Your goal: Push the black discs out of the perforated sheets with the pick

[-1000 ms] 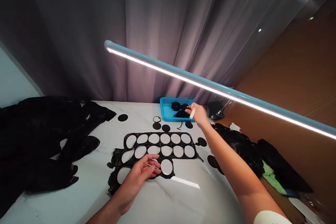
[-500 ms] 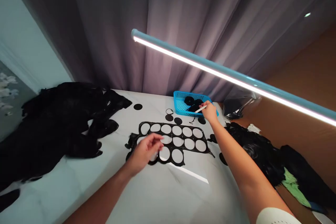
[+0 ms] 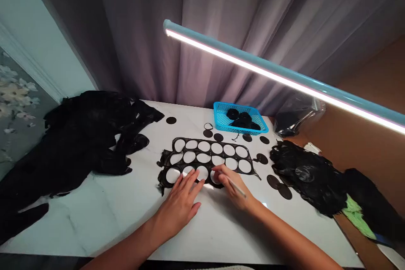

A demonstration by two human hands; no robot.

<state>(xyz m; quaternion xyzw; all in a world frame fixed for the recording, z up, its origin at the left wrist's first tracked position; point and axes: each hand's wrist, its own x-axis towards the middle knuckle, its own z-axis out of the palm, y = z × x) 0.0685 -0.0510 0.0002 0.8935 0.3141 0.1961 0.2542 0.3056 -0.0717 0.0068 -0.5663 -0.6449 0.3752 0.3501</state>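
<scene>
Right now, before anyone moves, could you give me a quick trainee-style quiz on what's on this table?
1. Which hand holds the thin white stick?
2. True or false: black pieces lie inside the blue mesh basket.
3. The left hand rests on: A) the black cut-out sheet, B) the basket, C) the black heap.

Key: 1) right hand; 2) true; 3) A.

Head-worn view, facing forward and down, close above left hand (image 3: 179, 209) and right hand (image 3: 234, 187)
</scene>
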